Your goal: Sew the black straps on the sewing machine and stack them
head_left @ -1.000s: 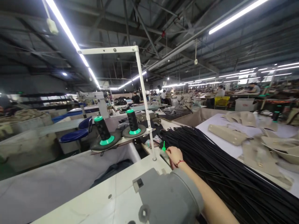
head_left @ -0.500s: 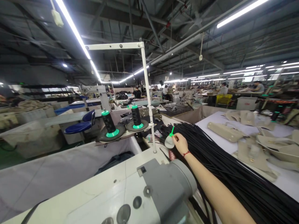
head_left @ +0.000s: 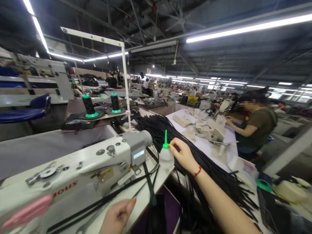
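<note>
My right hand (head_left: 183, 156), with a red string at the wrist, grips the green cap of a translucent squeeze bottle (head_left: 166, 160) with a green spout. The bottle is upright at the right end of the sewing machine table. My left hand (head_left: 118, 213) is low in the frame, fingers curled in and thumb raised; what it holds, if anything, is hidden. Black straps (head_left: 97, 206) run across the table beside it. The white sewing machine (head_left: 85, 165) stands at the left, and a thick bundle of black strips (head_left: 195, 152) lies behind my right hand.
Two black thread cones (head_left: 88, 104) stand on a rack beside a white thread stand (head_left: 126, 84). Beige pieces (head_left: 206, 130) lie on a white table. A person (head_left: 258, 125) works at its right side. A blue stool (head_left: 26, 112) is at far left.
My right hand has brought the bottle from behind the machine nearer, to the table's right end. My left hand has come into view. The view has turned right and down.
</note>
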A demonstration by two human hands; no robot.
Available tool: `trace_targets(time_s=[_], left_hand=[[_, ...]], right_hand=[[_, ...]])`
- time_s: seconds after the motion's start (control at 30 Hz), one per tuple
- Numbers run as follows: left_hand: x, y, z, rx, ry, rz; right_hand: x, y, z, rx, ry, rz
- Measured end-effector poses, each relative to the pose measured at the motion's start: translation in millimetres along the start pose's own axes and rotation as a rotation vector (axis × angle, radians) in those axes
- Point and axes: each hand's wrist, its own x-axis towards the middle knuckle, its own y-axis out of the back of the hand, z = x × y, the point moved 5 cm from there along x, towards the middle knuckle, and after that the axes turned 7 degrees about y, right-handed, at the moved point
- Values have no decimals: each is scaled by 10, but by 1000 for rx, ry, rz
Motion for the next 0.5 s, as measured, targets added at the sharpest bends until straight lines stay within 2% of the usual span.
trace_targets(time_s=[0.1,0.17,0.23,0.3,0.4,0.5], left_hand=[[266,49,561,-200,-128,-3],[356,52,921,-252,-199,-73],[359,17,1161,-266,-250,-155],[305,-33,1266,-255,-294,-206],[181,-96,1293,-181,-359,-264],[54,-56,1314,-124,-410,-270]], right_hand=[[-537,55,-428,163,-79,-15],[-825,70,-660,214,-121,-1],[-1051,73,-837,253,-154,19],[-1212,69,-962,278,-181,38],[-1331,60,-1092,285,-202,35],[-1370,21,-1173,309,-193,18]])
